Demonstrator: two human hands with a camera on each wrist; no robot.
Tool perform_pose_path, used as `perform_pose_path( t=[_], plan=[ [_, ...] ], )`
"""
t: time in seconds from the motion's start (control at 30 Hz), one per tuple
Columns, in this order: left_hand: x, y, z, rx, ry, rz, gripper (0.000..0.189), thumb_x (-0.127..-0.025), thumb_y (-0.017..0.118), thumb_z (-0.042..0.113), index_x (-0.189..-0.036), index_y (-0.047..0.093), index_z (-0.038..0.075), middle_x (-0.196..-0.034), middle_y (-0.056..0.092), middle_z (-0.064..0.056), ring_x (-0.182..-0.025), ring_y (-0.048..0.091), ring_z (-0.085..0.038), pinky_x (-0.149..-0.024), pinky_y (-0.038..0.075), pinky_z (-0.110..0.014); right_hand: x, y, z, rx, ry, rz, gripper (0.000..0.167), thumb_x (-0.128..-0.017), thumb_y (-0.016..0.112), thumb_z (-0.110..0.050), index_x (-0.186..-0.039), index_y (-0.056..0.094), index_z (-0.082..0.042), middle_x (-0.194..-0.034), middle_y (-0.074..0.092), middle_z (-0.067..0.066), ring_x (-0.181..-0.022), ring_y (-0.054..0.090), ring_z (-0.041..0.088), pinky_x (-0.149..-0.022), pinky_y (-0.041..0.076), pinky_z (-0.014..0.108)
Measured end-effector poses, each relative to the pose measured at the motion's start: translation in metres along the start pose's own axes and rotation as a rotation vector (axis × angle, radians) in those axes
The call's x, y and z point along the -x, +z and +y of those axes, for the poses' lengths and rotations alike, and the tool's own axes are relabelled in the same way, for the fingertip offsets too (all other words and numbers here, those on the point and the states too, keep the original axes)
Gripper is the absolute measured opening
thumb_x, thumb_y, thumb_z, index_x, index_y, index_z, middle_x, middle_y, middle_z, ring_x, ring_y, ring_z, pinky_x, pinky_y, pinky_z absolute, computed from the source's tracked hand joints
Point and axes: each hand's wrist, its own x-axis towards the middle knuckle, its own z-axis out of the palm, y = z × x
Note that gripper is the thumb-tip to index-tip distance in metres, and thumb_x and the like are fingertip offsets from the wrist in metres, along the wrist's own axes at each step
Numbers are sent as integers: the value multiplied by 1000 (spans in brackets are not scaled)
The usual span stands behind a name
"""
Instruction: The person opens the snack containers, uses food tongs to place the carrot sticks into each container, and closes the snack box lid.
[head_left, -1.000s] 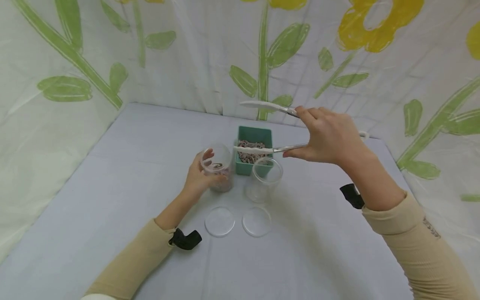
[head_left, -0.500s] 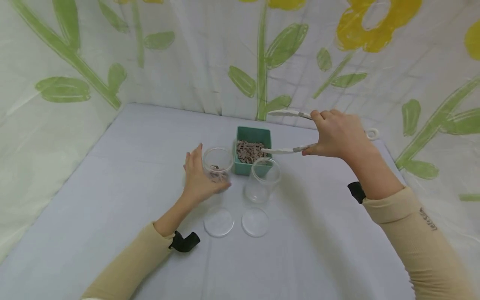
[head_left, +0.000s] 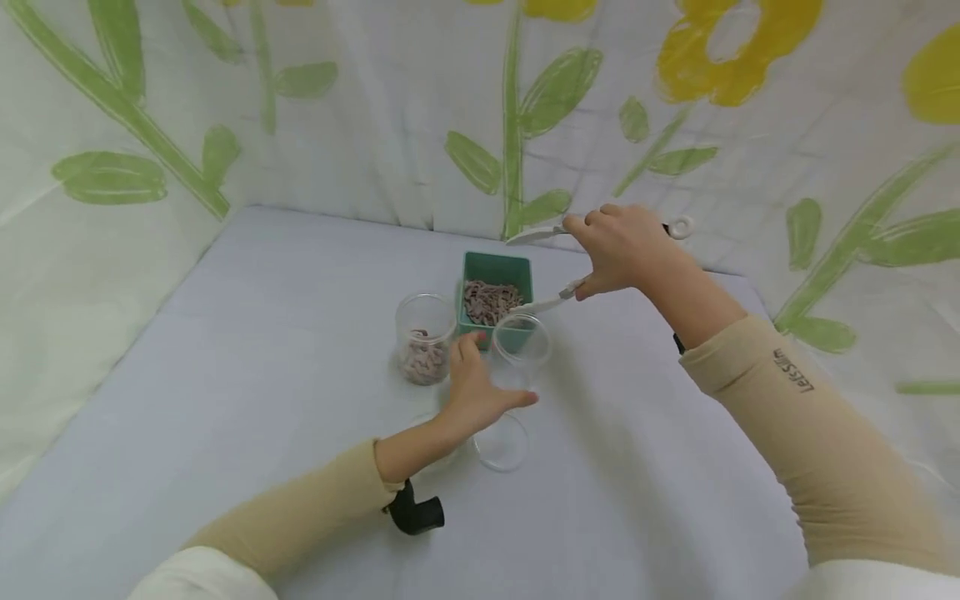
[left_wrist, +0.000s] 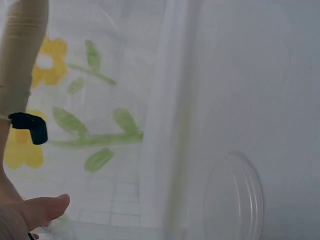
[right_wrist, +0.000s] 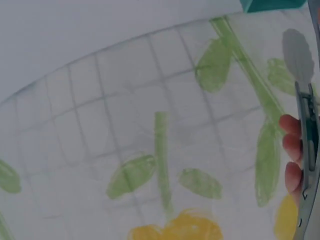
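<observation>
My right hand grips a pair of tongs with white tips, spread apart over the right side of a green rectangular container. Greyish-pink strands lie in this container. My left hand has its fingers and thumb spread, right at the lower part of a clear jar with no strands in it, and hides some of that jar. To its left stands a second clear jar, upright, its lower part filled with the same strands.
Two clear round lids lie on the pale cloth-covered table. The right lid shows beside my left wrist; the left lid is mostly behind the forearm. A flower-patterned curtain hangs along the table's back edge.
My left hand has let go of the jar with strands and moved right to the other jar. The tongs stay spread, shifting right, then back left.
</observation>
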Motion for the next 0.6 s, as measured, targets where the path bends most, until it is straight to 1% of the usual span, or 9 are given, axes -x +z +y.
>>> perform_pose_path(
  t=[0.03,0.1,0.17,0.23,0.33,0.43,0.53,0.6],
  plan=[
    [-6,3,-2,-16,-15,19,98,-67,89,15,-140,26,-2,-141,25,-23,-131,27,-39,-106,33,-52,-5,-1,-2,6,1,-18,93,-69,79,-58,-137,45,-4,-112,63,17,-99,60,35,-68,53,50],
    [-17,9,-8,-51,-9,46,101,-65,91,15,-142,27,-2,-141,25,-24,-131,28,-40,-106,32,-53,-15,-1,-6,21,6,-51,94,-69,78,-61,-139,46,-7,-112,64,14,-98,61,35,-71,53,51],
    [-24,14,-12,-81,10,47,98,-65,90,16,-140,29,0,-138,31,-24,-129,33,-39,-105,34,-51,-23,0,-10,27,12,-84,94,-68,77,-63,-140,47,-11,-112,65,12,-95,63,33,-71,52,51],
    [-29,17,-17,-100,33,39,92,-66,89,16,-136,32,0,-132,40,-23,-122,42,-36,-102,38,-49,-29,0,-15,28,8,-104,94,-67,77,-64,-140,48,-13,-111,67,10,-91,64,32,-72,52,51],
    [-30,19,-19,-92,43,10,84,-68,86,16,-130,31,2,-122,50,-21,-109,53,-32,-94,45,-45,-37,-2,-22,42,1,-124,92,-65,78,-64,-139,50,-16,-109,68,8,-82,63,29,-68,52,46],
    [-28,18,-18,-58,64,-17,81,-68,83,12,-127,28,4,-116,54,-21,-100,56,-31,-88,48,-44,-42,-7,-29,77,15,-143,92,-62,80,-64,-137,53,-19,-108,68,7,-78,60,26,-64,50,42],
    [-25,15,-17,-41,93,-28,80,-68,81,9,-127,28,4,-118,51,-20,-101,54,-31,-88,48,-44,-48,-8,-36,120,23,-181,93,-62,78,-66,-139,52,-19,-112,66,8,-77,58,23,-62,47,38],
    [-24,13,-18,-31,108,-29,80,-67,81,8,-127,28,3,-121,48,-20,-107,52,-31,-91,46,-44,-50,-7,-40,135,28,-203,95,-63,76,-67,-141,51,-20,-117,65,9,-78,57,22,-61,46,36]
  ],
)
